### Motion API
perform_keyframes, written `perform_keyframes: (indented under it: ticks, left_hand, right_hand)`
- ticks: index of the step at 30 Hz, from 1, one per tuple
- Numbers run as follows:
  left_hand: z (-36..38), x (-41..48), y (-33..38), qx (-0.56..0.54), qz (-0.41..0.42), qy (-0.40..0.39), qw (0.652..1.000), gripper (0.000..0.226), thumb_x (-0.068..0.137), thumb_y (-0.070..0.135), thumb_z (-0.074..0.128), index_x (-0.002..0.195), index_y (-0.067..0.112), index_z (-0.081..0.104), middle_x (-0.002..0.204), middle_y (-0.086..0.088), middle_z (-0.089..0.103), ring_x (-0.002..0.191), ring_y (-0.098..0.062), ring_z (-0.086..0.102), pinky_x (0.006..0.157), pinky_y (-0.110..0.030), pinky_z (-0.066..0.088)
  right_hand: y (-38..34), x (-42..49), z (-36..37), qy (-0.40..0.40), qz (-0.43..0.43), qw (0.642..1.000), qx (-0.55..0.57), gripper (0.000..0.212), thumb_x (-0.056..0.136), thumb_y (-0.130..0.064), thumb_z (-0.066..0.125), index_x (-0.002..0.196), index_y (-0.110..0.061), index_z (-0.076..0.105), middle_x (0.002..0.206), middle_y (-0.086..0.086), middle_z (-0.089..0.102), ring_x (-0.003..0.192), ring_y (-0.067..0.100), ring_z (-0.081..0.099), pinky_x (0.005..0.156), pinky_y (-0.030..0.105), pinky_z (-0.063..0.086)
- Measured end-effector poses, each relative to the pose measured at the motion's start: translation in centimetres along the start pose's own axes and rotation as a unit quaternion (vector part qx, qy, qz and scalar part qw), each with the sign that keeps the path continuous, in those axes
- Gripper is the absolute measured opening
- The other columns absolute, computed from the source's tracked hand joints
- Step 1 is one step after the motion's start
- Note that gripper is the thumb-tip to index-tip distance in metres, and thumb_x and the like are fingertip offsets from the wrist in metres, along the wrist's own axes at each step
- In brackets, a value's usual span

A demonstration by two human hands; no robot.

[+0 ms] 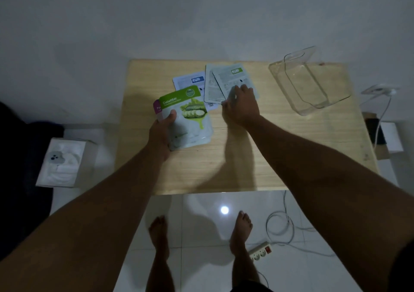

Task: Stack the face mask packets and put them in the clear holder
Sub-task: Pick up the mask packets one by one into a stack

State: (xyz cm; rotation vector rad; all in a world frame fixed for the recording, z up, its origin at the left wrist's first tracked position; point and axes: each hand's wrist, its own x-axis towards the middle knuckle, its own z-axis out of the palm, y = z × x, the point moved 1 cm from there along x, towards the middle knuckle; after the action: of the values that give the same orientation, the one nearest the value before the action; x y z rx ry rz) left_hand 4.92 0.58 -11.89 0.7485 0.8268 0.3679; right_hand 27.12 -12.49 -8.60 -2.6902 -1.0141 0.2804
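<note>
My left hand (161, 132) grips a small stack of face mask packets; the green cucumber packet (190, 119) is on top and a purple-edged packet (157, 108) peeks out behind it. My right hand (240, 106) presses on the lower corner of a face-down packet with a green label (230, 76), which overlaps another face-down packet (210, 90). A packet with a blue label (190, 81) lies left of them. The clear holder (313, 83) stands empty at the table's far right.
A light wooden table (246, 157) stands against a white wall. A white box (62, 164) sits on the floor at left. A power strip (261, 252) and cables lie on the tiled floor near my bare feet. A dark item lies right of the table.
</note>
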Motion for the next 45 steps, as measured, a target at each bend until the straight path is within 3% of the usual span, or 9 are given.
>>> perform_keyframes:
  ticks: [11,16,19,23,29,34,38,41,45]
  left_hand:
    - [-0.5,0.7,-0.6,-0.011,-0.003,-0.006,1.0,0.1,0.067,0.044,0.091,0.147,-0.001,0.051,0.149,-0.028,0.054,0.137,-0.048,0.053,0.113,-0.069,0.039]
    - [-0.1,-0.2,-0.2,-0.015,0.008,-0.003,1.0,0.097,0.072,0.04,0.089,0.149,-0.003,0.048,0.15,-0.031,0.052,0.138,-0.048,0.052,0.114,-0.065,0.04]
    - [0.8,-0.9,0.0,-0.024,0.002,-0.004,1.0,0.089,0.075,0.037,0.088,0.148,0.0,0.051,0.15,-0.028,0.054,0.137,-0.047,0.053,0.114,-0.067,0.039]
    - [0.9,0.6,-0.3,-0.022,-0.028,0.045,0.998,0.097,0.058,0.047,0.096,0.141,0.011,0.062,0.141,-0.018,0.066,0.129,-0.042,0.063,0.108,-0.067,0.045]
    - [4.5,-2.0,1.4,-0.019,-0.022,0.056,0.998,0.044,0.089,0.032,0.071,0.129,0.015,0.068,0.138,-0.02,0.067,0.126,-0.044,0.064,0.104,-0.066,0.049]
    - [5.2,-2.8,1.8,-0.045,-0.042,0.026,0.998,0.045,0.107,0.047,0.039,0.108,0.024,0.078,0.108,-0.008,0.08,0.1,-0.031,0.076,0.09,-0.049,0.059]
    - [3.7,-2.4,1.4,0.03,0.011,0.072,0.997,0.01,0.093,0.034,0.071,0.098,0.032,0.08,0.118,-0.011,0.079,0.108,-0.035,0.075,0.099,-0.057,0.056]
    - [2.5,-2.1,1.6,0.026,-0.001,0.077,0.997,0.031,0.092,0.026,0.073,0.123,0.019,0.073,0.132,-0.018,0.071,0.12,-0.04,0.069,0.099,-0.059,0.056]
    - [0.8,-1.7,1.7,0.025,-0.029,0.07,0.997,0.056,0.085,0.032,0.076,0.134,0.006,0.065,0.124,-0.02,0.074,0.106,-0.037,0.074,0.088,-0.053,0.062]
  right_hand:
    - [-0.5,-1.0,0.6,-0.035,-0.022,0.997,-0.071,0.031,0.101,-0.022,0.041,0.122,-0.003,0.054,0.133,0.023,0.054,0.118,0.043,0.055,0.088,0.051,0.053]
    - [-1.3,-1.9,-3.9,0.075,0.03,0.982,0.17,0.028,0.098,-0.019,0.038,0.105,-0.004,0.06,0.095,0.015,0.07,0.077,0.028,0.063,0.057,0.033,0.045]
    - [-2.0,-3.2,-6.0,0.159,0.033,0.936,0.313,0.031,0.094,-0.017,0.04,0.107,-0.005,0.066,0.093,0.011,0.071,0.078,0.019,0.062,0.07,0.042,0.053]
    - [-3.0,-5.4,-5.9,0.115,0.074,0.871,0.473,0.04,0.09,-0.025,0.044,0.126,-0.017,0.061,0.098,0.012,0.072,0.086,0.031,0.071,0.072,0.054,0.06]
    - [-4.6,-9.3,-3.7,0.097,0.015,0.922,0.374,0.035,0.096,-0.012,0.044,0.124,-0.014,0.065,0.099,0.004,0.073,0.08,0.011,0.062,0.065,0.015,0.042]
    - [-5.5,-9.7,-2.4,0.06,0.006,0.937,0.343,0.035,0.089,-0.014,0.042,0.112,-0.013,0.069,0.082,0.009,0.073,0.072,0.023,0.065,0.062,0.031,0.046]
    - [-6.2,-10.2,-2.4,0.035,0.001,0.939,0.342,0.036,0.094,-0.015,0.048,0.125,-0.014,0.066,0.092,0.009,0.076,0.079,0.02,0.068,0.068,0.025,0.047]
    - [-5.9,-9.4,-2.4,0.042,0.061,0.925,0.373,0.044,0.099,-0.025,0.052,0.138,-0.005,0.054,0.123,0.012,0.069,0.11,0.02,0.067,0.089,0.022,0.048]
    - [-4.4,-5.7,-1.1,0.042,0.08,0.96,0.265,0.055,0.092,-0.04,0.049,0.131,-0.002,0.054,0.127,0.016,0.064,0.119,0.031,0.06,0.099,0.037,0.05]
